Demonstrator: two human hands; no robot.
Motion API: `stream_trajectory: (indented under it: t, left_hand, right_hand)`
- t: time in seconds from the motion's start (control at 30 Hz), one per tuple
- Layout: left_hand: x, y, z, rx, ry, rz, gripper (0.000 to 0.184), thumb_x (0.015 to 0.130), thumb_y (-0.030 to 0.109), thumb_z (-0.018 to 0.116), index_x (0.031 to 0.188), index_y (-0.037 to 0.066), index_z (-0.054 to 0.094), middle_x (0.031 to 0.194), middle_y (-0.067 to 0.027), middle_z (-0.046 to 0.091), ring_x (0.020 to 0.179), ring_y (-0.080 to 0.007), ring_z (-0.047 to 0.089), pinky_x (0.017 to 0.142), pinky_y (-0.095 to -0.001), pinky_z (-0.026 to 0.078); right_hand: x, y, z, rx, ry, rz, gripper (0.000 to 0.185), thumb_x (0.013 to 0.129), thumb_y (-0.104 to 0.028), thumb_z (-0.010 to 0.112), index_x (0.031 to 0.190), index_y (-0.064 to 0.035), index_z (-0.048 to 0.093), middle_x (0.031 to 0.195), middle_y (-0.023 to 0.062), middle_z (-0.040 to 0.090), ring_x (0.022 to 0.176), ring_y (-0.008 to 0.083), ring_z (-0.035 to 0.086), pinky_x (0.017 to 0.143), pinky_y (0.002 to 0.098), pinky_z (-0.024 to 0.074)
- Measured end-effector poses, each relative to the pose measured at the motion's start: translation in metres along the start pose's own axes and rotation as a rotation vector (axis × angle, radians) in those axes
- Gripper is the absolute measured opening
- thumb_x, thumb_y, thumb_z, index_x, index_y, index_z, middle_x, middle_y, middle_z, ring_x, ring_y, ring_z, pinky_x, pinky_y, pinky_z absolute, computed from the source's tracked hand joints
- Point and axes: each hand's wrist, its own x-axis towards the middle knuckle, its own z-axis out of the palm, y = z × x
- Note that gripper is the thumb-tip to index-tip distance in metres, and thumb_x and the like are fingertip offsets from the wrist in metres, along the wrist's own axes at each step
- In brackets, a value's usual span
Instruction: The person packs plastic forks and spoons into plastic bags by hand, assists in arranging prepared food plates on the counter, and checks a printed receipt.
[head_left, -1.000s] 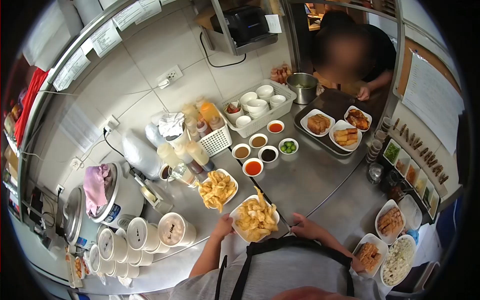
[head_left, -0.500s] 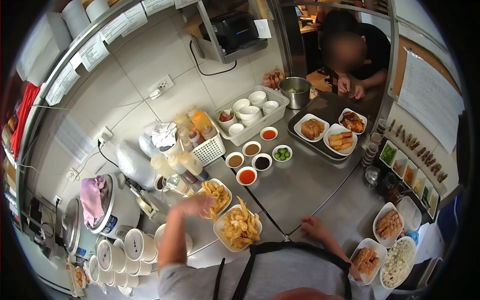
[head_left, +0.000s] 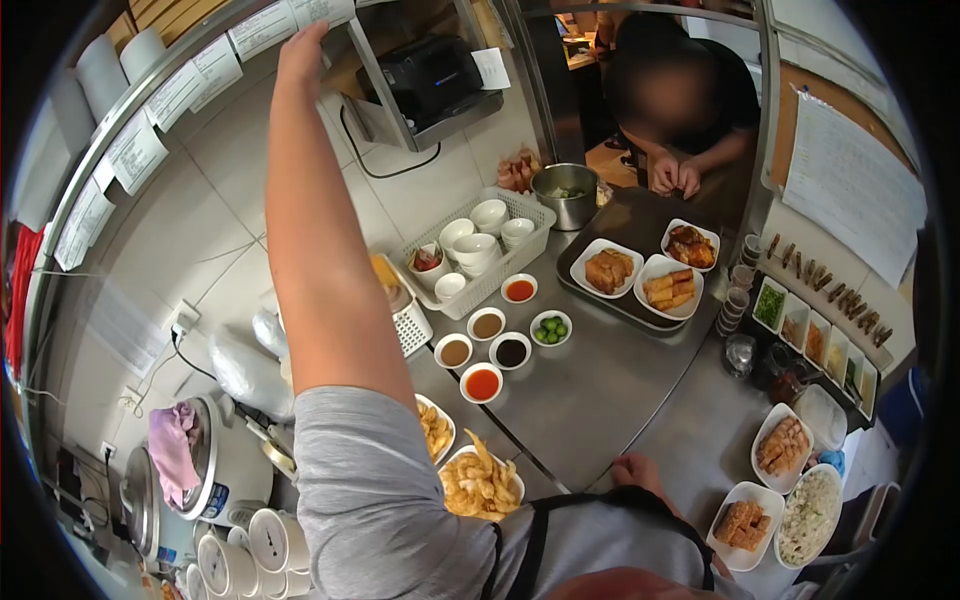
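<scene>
My left arm stretches up across the view, and my left hand (head_left: 302, 62) is at the overhead rail. Its fingers are pressed together at the lower edge of a printed order slip (head_left: 328, 10). Low by the counter edge, my right hand (head_left: 637, 471) is loosely curled, with nothing visible in it. Beneath my left sleeve, a white dish of golden fried pieces (head_left: 478, 487) is partly covered. A second dish of fried food (head_left: 434, 430) shows beside it, also partly hidden by my arm.
Small sauce bowls (head_left: 482, 384) stand mid-counter, near a basket of white cups (head_left: 474, 250). A dark tray (head_left: 630, 205) carries several filled dishes. To the right are meat dishes (head_left: 783, 446) and garnish containers (head_left: 815, 342). Lidded tubs (head_left: 270, 540) are stacked left. A person (head_left: 680, 130) leans at the hatch.
My left hand has risen from beside the fried food to the slips on the overhead rail. My right hand has drawn slightly toward me. The whole view has shifted a little.
</scene>
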Motion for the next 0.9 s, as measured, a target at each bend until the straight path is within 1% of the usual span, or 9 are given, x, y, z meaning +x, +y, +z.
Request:
stream_trajectory:
  t: [0.1,0.27,0.33,0.4,0.43,0.5,0.63,0.8,0.9]
  left_hand:
    - [0.033,-0.031,0.007,-0.153,0.022,0.076,0.034,0.077,0.029,0.05,0.094,0.001,0.055,0.093,-0.0086,0.054,0.086,-0.0172,0.046,0.077,-0.0308,0.036]
    - [-0.071,-0.032,0.057,-0.037,-0.008,0.076,0.031,0.079,0.029,0.047,0.096,0.004,0.055,0.088,-0.0057,0.053,0.08,-0.0144,0.045,0.073,-0.0279,0.035]
    - [-0.156,-0.06,0.089,0.183,-0.203,0.073,0.036,0.084,0.031,0.036,0.083,-0.002,0.05,0.077,-0.0158,0.052,0.074,-0.0269,0.05,0.066,-0.0376,0.039]
    - [-0.272,-0.075,0.113,-0.163,-0.517,-0.175,0.028,0.08,0.029,0.042,0.089,0.003,0.049,0.078,-0.0071,0.051,0.072,-0.0203,0.049,0.062,-0.0331,0.04]
    - [-0.313,-0.043,0.114,-0.129,-0.727,-0.68,0.028,0.077,0.026,0.046,0.096,0.005,0.049,0.079,-0.0042,0.05,0.072,-0.0165,0.048,0.06,-0.0305,0.041]
    - [-0.423,-0.107,0.142,-0.333,-1.037,-0.941,0.042,0.077,0.036,0.048,0.11,0.009,0.045,0.09,-0.0044,0.051,0.076,-0.0134,0.047,0.064,-0.0273,0.041]
    - [-0.559,-0.103,0.146,-0.627,-1.2,-1.514,0.04,0.077,0.035,0.053,0.109,0.012,0.046,0.104,-0.0013,0.05,0.082,-0.013,0.048,0.065,-0.0266,0.039]
    - [-0.595,-0.074,0.137,-0.404,-1.236,-1.497,0.033,0.081,0.029,0.046,0.107,0.009,0.046,0.087,-0.0003,0.048,0.073,-0.0091,0.045,0.059,-0.0224,0.038]
    - [-0.617,-0.085,0.138,-0.471,-1.088,-1.342,0.034,0.082,0.025,0.045,0.11,0.006,0.044,0.093,-0.0034,0.049,0.08,-0.0103,0.046,0.063,-0.0241,0.04]
  right_hand:
    - [0.009,0.023,0.003,0.012,-0.007,-0.02,0.022,0.072,-0.016,0.051,0.085,0.0003,0.055,0.059,0.0058,0.056,0.051,0.0111,0.053,0.048,0.0251,0.0425]
    - [-0.001,-0.019,-0.006,0.077,-0.064,0.124,0.023,0.074,-0.018,0.049,0.089,-0.0008,0.052,0.062,0.004,0.053,0.048,0.0107,0.05,0.046,0.0242,0.0421]
    - [0.002,-0.024,-0.006,0.172,-0.138,0.211,0.025,0.076,-0.02,0.049,0.095,-0.0024,0.049,0.065,0.0037,0.051,0.047,0.0114,0.048,0.046,0.0239,0.0421]
    - [0.012,-0.011,-0.008,0.356,-0.121,0.174,0.03,0.077,-0.022,0.049,0.102,-0.0047,0.043,0.069,0.0037,0.05,0.047,0.0119,0.048,0.044,0.0242,0.0421]
    - [0.02,-0.003,-0.012,0.446,-0.108,0.154,0.033,0.078,-0.023,0.049,0.105,-0.0059,0.041,0.071,0.0036,0.05,0.047,0.0121,0.048,0.044,0.0244,0.0421]
    - [0.038,0.004,-0.023,0.58,0.026,0.116,0.048,0.079,-0.025,0.051,0.118,-0.0085,0.029,0.078,0.0064,0.052,0.057,0.0119,0.051,0.049,0.0257,0.0437]
    - [0.048,-0.021,-0.047,0.53,0.183,0.195,0.049,0.077,-0.021,0.051,0.118,-0.0087,0.029,0.085,0.0095,0.052,0.064,0.0147,0.053,0.05,0.0263,0.0434]
    - [0.062,0.029,-0.046,0.071,0.208,-0.035,0.05,0.068,-0.008,0.051,0.115,-0.0029,0.033,0.094,0.0146,0.053,0.077,0.0244,0.055,0.061,0.0307,0.0452]
    - [0.055,0.029,-0.041,-0.18,0.279,-0.075,0.05,0.063,-0.003,0.05,0.111,-0.0004,0.037,0.097,0.0168,0.052,0.087,0.0271,0.053,0.073,0.0331,0.0426]
